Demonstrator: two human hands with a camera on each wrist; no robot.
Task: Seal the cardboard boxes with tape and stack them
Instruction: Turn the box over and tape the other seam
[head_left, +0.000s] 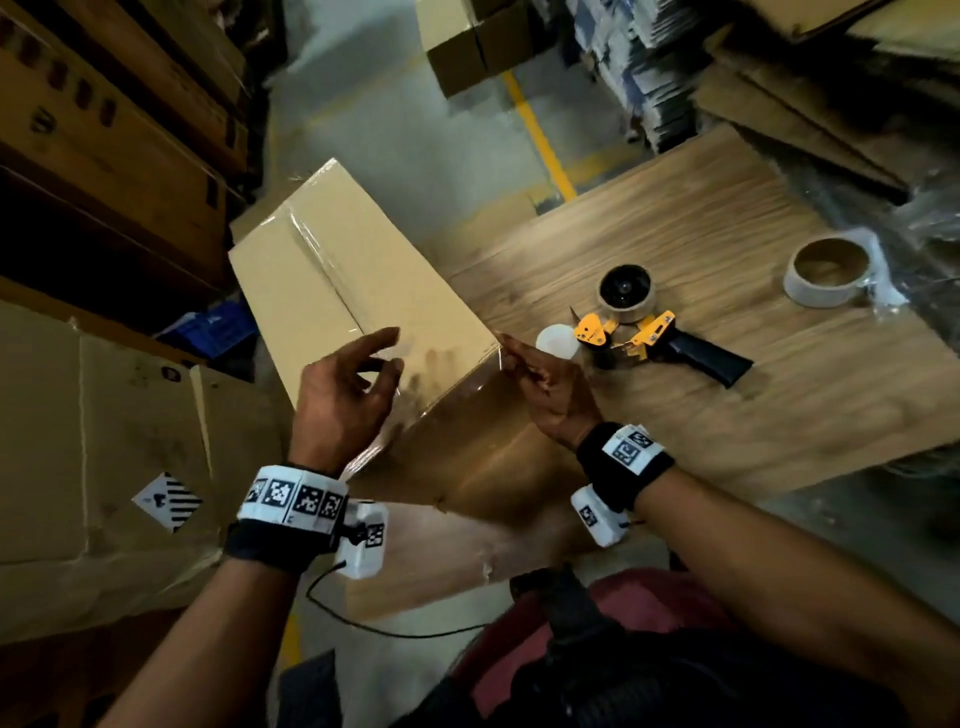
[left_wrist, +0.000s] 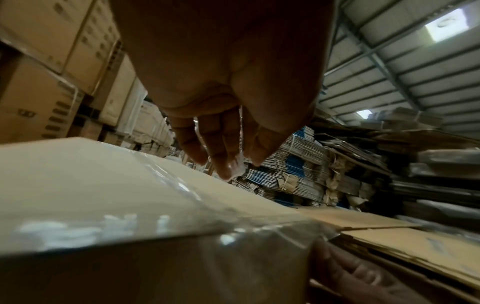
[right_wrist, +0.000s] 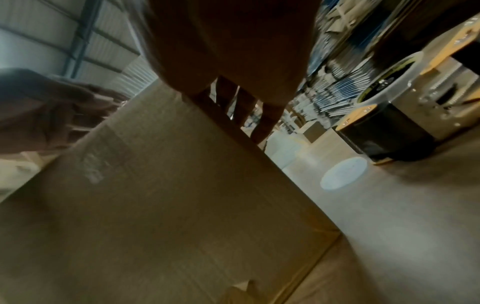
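The left hand (head_left: 347, 395) is hovering just over the near end of the box (head_left: 332, 270), palm down, its fingers (left_wrist: 228, 156) loosely bent and spread; in the left wrist view a scrap of clear tape is clinging to one fingertip, but the hand is gripping nothing. The box is lying tilted, its far end pointing up and to the left, its near right corner resting by the edge of the table (head_left: 727, 415). A strip of tape (head_left: 317, 249) is running along the box's centre seam and folding down over the near face, where it is shining. The right hand (head_left: 545, 387) is standing edge-on at the box's near right corner, fingers (right_wrist: 262, 125) fairly straight and lying against the corner edge, pressing rather than clasping. Just beyond that hand, a white disc (head_left: 557, 340) is lying on the table, and right of it the dispenser (head_left: 649, 332) is resting on its side, touched by neither hand, its black handle pointing away to the right. Further right, well apart, a tape roll (head_left: 828, 273) is sitting flat on the table.
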